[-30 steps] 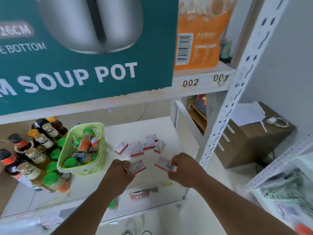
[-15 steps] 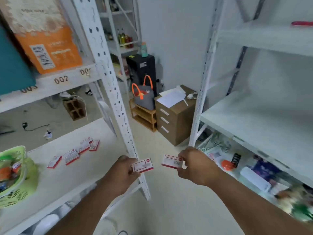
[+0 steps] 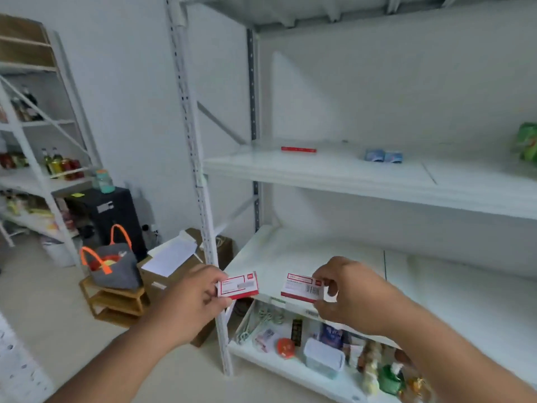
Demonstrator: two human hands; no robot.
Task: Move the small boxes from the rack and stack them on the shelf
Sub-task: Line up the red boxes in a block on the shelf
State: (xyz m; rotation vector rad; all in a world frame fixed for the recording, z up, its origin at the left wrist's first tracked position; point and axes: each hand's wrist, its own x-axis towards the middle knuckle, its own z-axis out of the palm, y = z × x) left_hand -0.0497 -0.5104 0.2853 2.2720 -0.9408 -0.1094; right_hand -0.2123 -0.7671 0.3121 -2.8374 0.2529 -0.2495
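My left hand (image 3: 190,301) pinches a small red-and-white box (image 3: 239,286) by its left end. My right hand (image 3: 353,295) holds a second small red-and-white box (image 3: 302,288), barcode side up, by its right end. Both boxes hover side by side just in front of the white middle shelf (image 3: 305,257) of the shelving unit. The upper shelf (image 3: 319,170) carries a flat red box (image 3: 298,149) near its back.
A perforated white upright post (image 3: 200,181) stands just left of my hands. Two small blue packs (image 3: 383,156) and a green bag (image 3: 527,141) sit on the upper shelf. The bottom shelf holds a plastic tub (image 3: 324,360) and several items. A grey bag (image 3: 112,263) rests on a wooden stool at left.
My view has swung right, away from the rack with the loose boxes, and now faces the white shelving unit. Both hands still carry one box each, now close to the middle shelf.
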